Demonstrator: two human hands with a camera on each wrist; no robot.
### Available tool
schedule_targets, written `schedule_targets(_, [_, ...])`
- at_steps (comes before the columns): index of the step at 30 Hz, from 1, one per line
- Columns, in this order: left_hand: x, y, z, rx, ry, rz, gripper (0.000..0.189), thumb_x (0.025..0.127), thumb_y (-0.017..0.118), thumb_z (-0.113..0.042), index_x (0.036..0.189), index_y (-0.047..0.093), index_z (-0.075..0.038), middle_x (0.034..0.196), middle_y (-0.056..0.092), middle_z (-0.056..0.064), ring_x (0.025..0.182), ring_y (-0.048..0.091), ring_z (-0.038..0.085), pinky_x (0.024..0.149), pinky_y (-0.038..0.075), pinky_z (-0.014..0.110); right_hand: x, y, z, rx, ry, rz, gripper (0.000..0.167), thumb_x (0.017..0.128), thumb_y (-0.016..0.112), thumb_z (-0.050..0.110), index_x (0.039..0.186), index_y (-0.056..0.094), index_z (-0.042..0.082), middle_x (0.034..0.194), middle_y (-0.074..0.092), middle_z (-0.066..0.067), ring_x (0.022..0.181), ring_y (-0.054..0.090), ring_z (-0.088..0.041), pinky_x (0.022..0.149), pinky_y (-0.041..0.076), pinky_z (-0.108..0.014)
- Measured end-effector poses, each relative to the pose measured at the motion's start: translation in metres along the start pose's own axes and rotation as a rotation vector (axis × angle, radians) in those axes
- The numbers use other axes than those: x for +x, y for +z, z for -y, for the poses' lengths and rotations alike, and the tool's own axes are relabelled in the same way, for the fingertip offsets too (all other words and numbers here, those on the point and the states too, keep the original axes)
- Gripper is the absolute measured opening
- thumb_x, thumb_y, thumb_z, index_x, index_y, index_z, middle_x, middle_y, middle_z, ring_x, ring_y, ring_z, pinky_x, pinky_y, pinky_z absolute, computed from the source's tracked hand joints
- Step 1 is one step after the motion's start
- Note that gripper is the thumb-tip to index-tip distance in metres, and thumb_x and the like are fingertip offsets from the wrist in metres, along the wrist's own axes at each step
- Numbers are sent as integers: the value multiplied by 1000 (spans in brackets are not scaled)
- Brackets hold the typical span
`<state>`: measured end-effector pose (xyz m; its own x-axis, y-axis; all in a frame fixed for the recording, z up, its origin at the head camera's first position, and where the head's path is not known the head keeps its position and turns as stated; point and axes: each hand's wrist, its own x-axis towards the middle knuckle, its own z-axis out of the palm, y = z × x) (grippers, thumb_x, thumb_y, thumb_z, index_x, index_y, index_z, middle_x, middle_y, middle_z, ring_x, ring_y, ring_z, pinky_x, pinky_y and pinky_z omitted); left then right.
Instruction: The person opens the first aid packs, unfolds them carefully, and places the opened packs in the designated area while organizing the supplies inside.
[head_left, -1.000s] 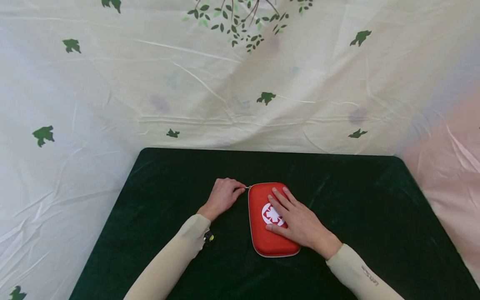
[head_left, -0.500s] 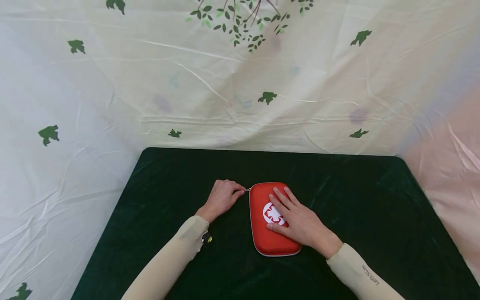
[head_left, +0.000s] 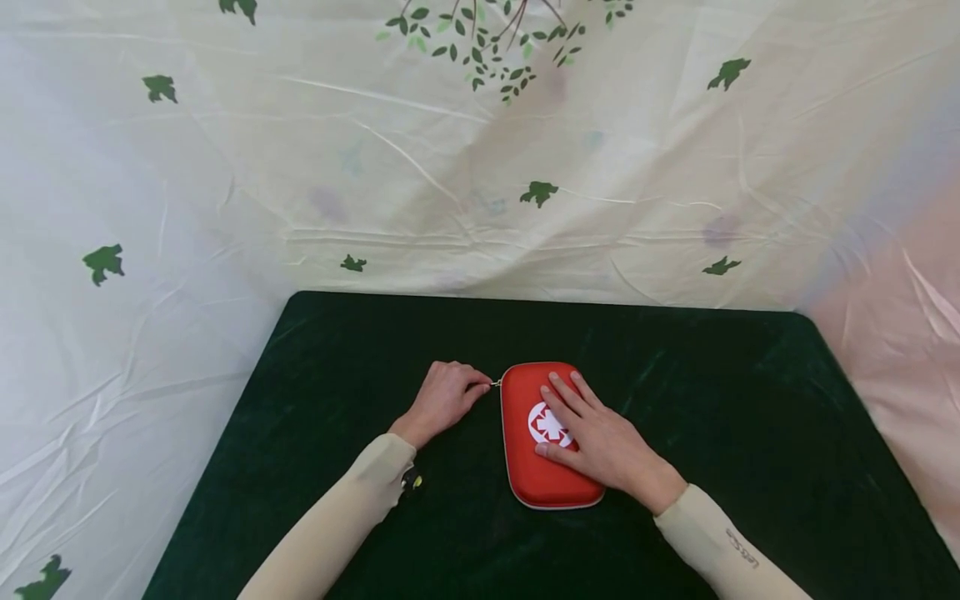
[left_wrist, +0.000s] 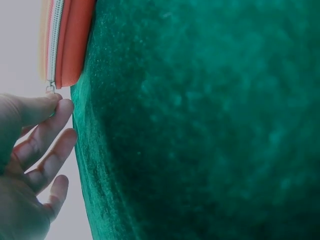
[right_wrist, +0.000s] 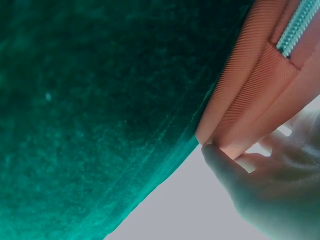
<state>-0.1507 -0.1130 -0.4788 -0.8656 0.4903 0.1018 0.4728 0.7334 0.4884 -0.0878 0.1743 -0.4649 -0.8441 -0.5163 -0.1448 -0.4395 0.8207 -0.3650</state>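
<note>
Dark green surface (head_left: 697,400) bears, at five o'clock, a red case (head_left: 542,477) under the spread right hand (head_left: 600,437), its zip pull (left_wrist: 50,88), pinched by the left hand (head_left: 442,396), having edged toward the case's ten o'clock, suggesting steady zip-running.
</note>
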Motion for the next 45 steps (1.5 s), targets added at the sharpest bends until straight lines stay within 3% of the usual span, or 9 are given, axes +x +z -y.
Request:
schedule_targets(8, [-1,0,2,0,9,12,17,100,70,-20,114,79,-14,100,76,-1,86,65,12,90,51,39,1,-3,1,13,-1,7,91,96,48,76,166,26,23,173,16,-4,159,5,-34,114,40,-57])
schedule_targets(21, [-6,0,1,-28,14,17,17,99,71,-20,113,78,-13,99,75,-1,84,64,11,87,51,37,2,-4,1,12,-6,0,91,95,47,76,166,26,23,173,16,-4,159,5,-34,113,41,-56])
schedule_targets(32, [-12,0,0,-87,67,36,19,99,71,-15,117,77,-11,101,76,-1,84,65,8,89,54,35,-1,0,3,5,-4,-9,90,96,50,74,165,28,21,172,19,-6,159,7,-36,109,46,-55])
schedule_targets(45, [-15,2,-2,-32,132,55,20,98,72,-14,117,77,-13,106,76,-1,95,67,11,95,53,39,-2,1,2,17,9,-7,92,95,48,77,165,27,22,173,18,-5,158,7,-36,110,44,-56])
